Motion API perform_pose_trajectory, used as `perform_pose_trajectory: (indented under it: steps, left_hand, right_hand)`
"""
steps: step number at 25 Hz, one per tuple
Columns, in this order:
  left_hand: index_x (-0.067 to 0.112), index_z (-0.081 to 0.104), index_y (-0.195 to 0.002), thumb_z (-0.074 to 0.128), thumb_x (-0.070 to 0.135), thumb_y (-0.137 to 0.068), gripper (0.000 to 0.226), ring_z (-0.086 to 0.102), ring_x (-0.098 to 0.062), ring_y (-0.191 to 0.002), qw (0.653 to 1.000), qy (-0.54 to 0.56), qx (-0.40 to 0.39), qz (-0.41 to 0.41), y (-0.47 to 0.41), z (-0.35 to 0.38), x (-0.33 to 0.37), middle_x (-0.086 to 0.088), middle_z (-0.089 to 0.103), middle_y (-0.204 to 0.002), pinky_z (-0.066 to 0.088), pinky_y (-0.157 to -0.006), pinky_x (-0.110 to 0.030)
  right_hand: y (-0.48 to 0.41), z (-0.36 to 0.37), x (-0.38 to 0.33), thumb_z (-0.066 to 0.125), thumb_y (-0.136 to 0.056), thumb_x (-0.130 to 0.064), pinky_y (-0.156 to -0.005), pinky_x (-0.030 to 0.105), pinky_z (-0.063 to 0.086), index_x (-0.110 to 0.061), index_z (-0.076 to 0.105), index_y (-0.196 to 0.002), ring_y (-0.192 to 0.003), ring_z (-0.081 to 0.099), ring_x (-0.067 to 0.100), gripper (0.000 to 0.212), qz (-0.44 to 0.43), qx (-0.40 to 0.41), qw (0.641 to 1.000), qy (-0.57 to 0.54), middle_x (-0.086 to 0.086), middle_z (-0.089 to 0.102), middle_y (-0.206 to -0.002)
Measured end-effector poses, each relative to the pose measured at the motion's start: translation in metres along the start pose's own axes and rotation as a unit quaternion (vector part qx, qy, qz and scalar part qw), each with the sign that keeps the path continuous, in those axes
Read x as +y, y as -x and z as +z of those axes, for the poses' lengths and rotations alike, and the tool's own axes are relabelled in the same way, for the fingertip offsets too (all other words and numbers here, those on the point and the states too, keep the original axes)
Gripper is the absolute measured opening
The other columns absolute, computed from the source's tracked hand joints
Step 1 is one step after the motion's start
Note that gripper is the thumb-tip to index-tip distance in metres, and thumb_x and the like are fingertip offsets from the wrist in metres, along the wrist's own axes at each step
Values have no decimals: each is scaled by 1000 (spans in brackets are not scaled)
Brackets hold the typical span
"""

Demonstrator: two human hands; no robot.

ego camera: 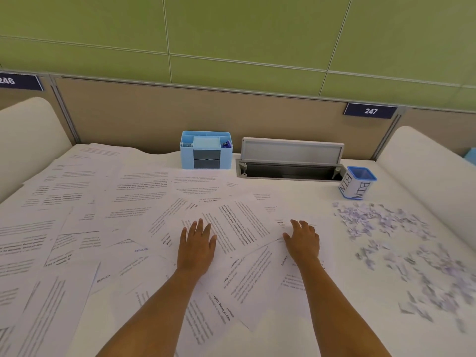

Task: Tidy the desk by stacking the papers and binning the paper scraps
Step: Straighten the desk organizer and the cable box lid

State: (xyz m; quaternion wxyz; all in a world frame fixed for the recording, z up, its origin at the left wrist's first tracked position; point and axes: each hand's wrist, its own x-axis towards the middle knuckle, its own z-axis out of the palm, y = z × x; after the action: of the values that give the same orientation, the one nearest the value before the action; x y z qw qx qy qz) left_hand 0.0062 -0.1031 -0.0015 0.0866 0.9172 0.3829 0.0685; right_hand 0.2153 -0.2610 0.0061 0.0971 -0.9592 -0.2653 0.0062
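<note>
1. White printed paper sheets (128,197) lie flat and overlapping across the white desk (316,194), from its left edge to past the middle, each carrying blocks of black text.
2. They point many ways. Those toward the far left corner sit roughly square with the far edge, while those in the middle and by the near edge have their long axes skewed diagonally.
3. The left hand (197,247) rests palm down on the middle sheets, fingers straight and spread, clasping nothing.
4. The right hand (304,240) presses on a sheet just beside it, fingers lightly bent, nothing gripped.
5. Small pale lilac-white paper scraps (386,228) are strewn along the right edge.
6. A blue-rimmed white cup lettered BIN (358,184) stands upright just beyond them.
7. A light-blue plastic organiser (206,150) and an open grey cable hatch (291,161) sit at the far edge.
</note>
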Motion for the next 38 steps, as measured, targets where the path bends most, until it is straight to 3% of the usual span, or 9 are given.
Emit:
perform_pose_trajectory:
  steps: [4, 7, 10, 14, 20, 25, 29, 38]
  left_hand:
    - [18, 16, -150, 16, 38, -101, 53, 4, -20, -146, 1000, -2, 0, 9, 15, 0, 9, -5, 8, -158, -2, -117, -36]
    - [18, 16, -150, 17, 38, -101, 53, 4, -20, -146, 1000, -4, 0, 12, 22, 1, 14, -5, 8, -158, -1, -117, -36]
    - [17, 19, -149, 20, 38, -101, 53, 7, -21, -146, 1000, 7, 5, 13, 26, 1, 14, -6, 12, -157, 0, -117, -37]
    - [18, 17, -150, 9, 44, -99, 57, 5, -21, -146, 1000, -11, 1, 7, 22, 0, 11, -5, 10, -158, -1, -117, -37]
    - [20, 13, -150, -4, 45, -90, 67, 3, -19, -146, 1000, -30, -7, 1, 3, -3, 3, -4, 7, -158, -2, -117, -36]
    - [19, 12, -150, 0, 45, -96, 61, 2, -19, -146, 999, -29, -11, -5, -22, -6, -8, -4, 5, -158, -3, -118, -37]
    - [20, 13, -150, 15, 40, -101, 53, 2, -19, -146, 1000, -15, -16, -7, -52, -7, -19, -4, 4, -158, -2, -118, -37]
    - [22, 10, -150, 13, 42, -100, 54, 0, -19, -146, 999, -22, -20, -14, -122, -10, -46, -2, 2, -158, -3, -118, -38]
  right_hand:
    - [17, 5, 15, 43, -96, -38, -107, 35, 32, -20, 34, -142, -131, 38, 24, 50, 2, 6, 1000, 4, 5, 37, -146]
    - [23, 7, 19, 40, -98, -27, -102, 33, 37, -19, 38, -140, -125, 42, 24, 42, -1, 16, 1000, -8, 6, 42, -141]
    - [22, 3, 19, 43, -97, -17, -94, 34, 42, -16, 45, -136, -120, 44, 25, 39, 13, 25, 998, -59, 9, 46, -135]
    - [14, -9, 9, 53, -93, -18, -93, 35, 44, -15, 47, -134, -120, 43, 25, 41, 0, 56, 992, -115, 9, 47, -134]
    - [-13, -23, -35, 56, -92, -26, -104, 35, 39, -14, 44, -135, -129, 40, 22, 47, -18, 76, 981, -176, 6, 43, -142]
    - [-48, -34, -77, 54, -92, -34, -108, 34, 34, -18, 40, -139, -133, 38, 23, 52, -34, 67, 982, -172, 4, 37, -147]
    - [-80, -43, -120, 53, -93, -35, -110, 36, 31, -19, 36, -141, -136, 34, 24, 53, -53, 51, 982, -172, 4, 33, -150]
    - [-152, -49, -208, 50, -94, -34, -104, 32, 38, -15, 39, -138, -128, 42, 23, 49, -127, 50, 977, -164, 6, 40, -144]
